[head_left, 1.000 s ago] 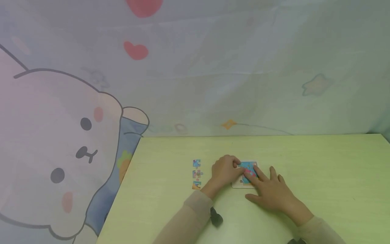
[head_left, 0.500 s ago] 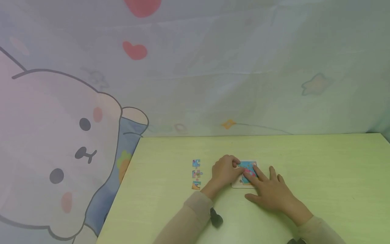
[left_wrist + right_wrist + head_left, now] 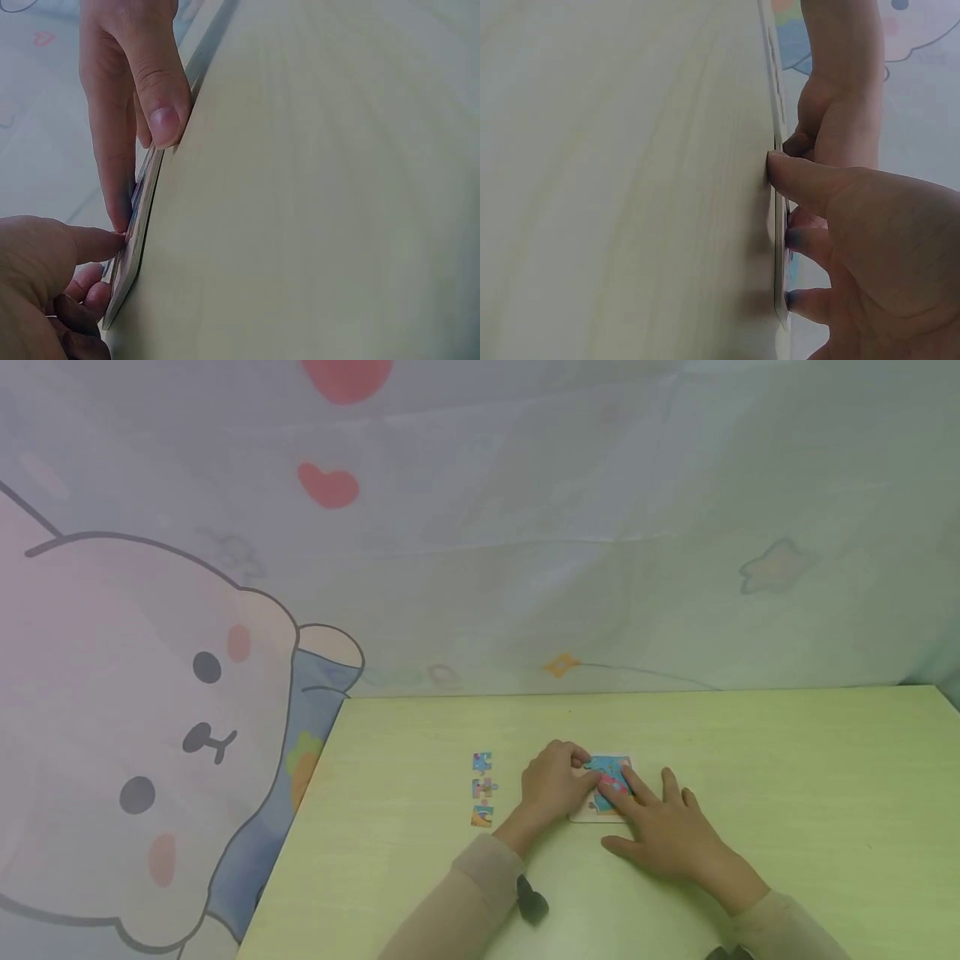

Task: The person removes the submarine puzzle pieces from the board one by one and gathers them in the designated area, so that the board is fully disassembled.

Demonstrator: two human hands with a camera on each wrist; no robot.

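Note:
A small jigsaw puzzle (image 3: pixel 613 767), mostly blue with a pink figure, lies in a pale tray (image 3: pixel 583 817) on the table. My left hand (image 3: pixel 553 785) is at its left side, the thumb pressing on the pieces and the other fingers curled by the tray's edge. From the right, my right hand (image 3: pixel 667 837) rests its spread fingers on the picture, its thumb near the front edge. Low wrist views show the tray's edge (image 3: pixel 129 281) flat on the table. What lies beneath my fingers is hidden.
Loose jigsaw pieces stand in a column left of my left hand: a blue one (image 3: pixel 482 762), a pinkish one (image 3: pixel 482 788) and an orange one (image 3: pixel 482 816). Behind the table (image 3: pixel 810 777) hangs a printed cloth (image 3: pixel 480 527) with a large cartoon animal.

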